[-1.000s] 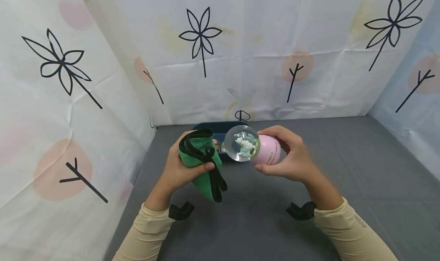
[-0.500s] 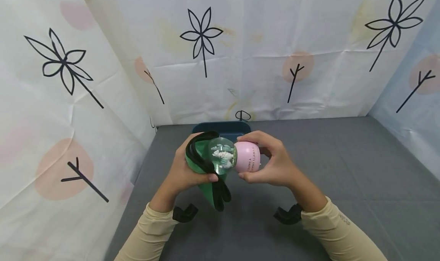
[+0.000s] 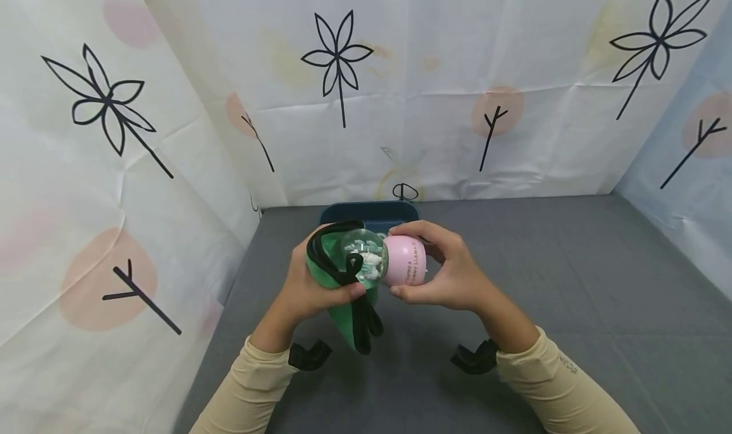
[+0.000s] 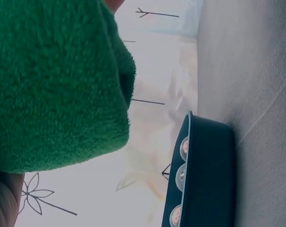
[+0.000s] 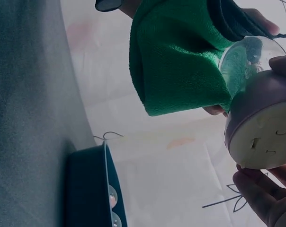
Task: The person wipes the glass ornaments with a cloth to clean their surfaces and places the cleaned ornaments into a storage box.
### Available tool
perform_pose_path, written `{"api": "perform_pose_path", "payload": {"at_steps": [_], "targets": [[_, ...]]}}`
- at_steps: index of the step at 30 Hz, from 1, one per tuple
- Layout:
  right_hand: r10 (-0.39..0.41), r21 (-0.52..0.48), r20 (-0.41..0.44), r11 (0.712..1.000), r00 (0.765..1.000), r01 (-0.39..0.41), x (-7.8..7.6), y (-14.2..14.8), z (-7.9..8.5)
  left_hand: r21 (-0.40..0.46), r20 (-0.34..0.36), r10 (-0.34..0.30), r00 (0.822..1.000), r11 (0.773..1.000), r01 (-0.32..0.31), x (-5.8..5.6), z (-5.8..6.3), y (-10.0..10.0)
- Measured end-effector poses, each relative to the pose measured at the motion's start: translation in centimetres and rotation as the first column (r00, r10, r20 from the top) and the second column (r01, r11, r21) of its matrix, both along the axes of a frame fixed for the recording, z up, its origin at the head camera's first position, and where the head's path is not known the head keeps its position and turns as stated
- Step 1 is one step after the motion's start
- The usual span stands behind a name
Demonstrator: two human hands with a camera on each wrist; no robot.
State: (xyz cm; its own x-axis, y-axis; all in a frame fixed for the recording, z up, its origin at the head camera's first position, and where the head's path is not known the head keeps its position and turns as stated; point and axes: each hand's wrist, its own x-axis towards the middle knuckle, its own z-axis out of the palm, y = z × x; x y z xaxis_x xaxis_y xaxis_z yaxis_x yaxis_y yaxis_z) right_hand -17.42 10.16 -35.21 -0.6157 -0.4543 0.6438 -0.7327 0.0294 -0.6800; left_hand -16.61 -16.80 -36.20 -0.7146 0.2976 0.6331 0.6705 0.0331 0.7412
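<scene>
My right hand grips the pink base of a snow globe, thumb below and fingers above. The globe lies sideways, its clear dome pointing left, with a white figure inside. In my left hand is a green cloth with black edging, bunched around the dome's left side. A loop of the edging crosses in front of the dome. The right wrist view shows the cloth against the glass and the base's pale underside. In the left wrist view the cloth hides most of the left hand.
A dark blue tray stands on the grey table behind the hands, partly hidden by them. Several clear domes show inside it in the left wrist view. Patterned white sheets hang at the back and sides.
My right hand has brought the snow globe left, so its dome now sits in the cloth. The left hand has shifted slightly right.
</scene>
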Motion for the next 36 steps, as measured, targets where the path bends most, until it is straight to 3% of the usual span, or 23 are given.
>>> {"api": "perform_pose_path", "payload": {"at_steps": [7,11,17,23,26,29,36], "targets": [[0.02,0.009,0.005,1.0,1.0,-0.02,0.1,0.0,0.1,0.067,-0.035,0.036,0.999,0.997,-0.034,0.1,0.1,0.3],[0.033,0.015,-0.094,0.999,0.995,-0.032,-0.1,0.2,0.0,0.148,-0.045,0.023,0.999,0.989,-0.016,0.1,0.2,0.4],[-0.009,0.053,-0.335,0.998,0.942,0.028,-0.5,0.4,0.1,0.163,-0.055,0.001,0.998,0.987,0.008,-0.1,0.1,0.4],[-0.033,0.01,-0.414,0.999,0.91,0.041,-0.6,0.5,0.6,0.124,-0.065,-0.034,0.997,0.991,0.042,-0.1,0.0,0.7],[-0.045,-0.006,-0.414,0.999,0.909,0.047,-0.6,0.6,0.7,0.118,-0.056,-0.046,0.997,0.992,0.052,-0.1,-0.1,0.9],[-0.043,-0.007,-0.377,0.999,0.925,0.044,-0.6,0.8,0.7,0.118,-0.05,-0.049,0.998,0.991,0.055,-0.1,-0.2,1.1],[-0.006,0.046,-0.151,0.999,0.989,0.013,-0.3,1.4,0.4,0.112,-0.015,-0.009,1.0,0.994,0.01,-0.1,-0.6,1.2]]}}
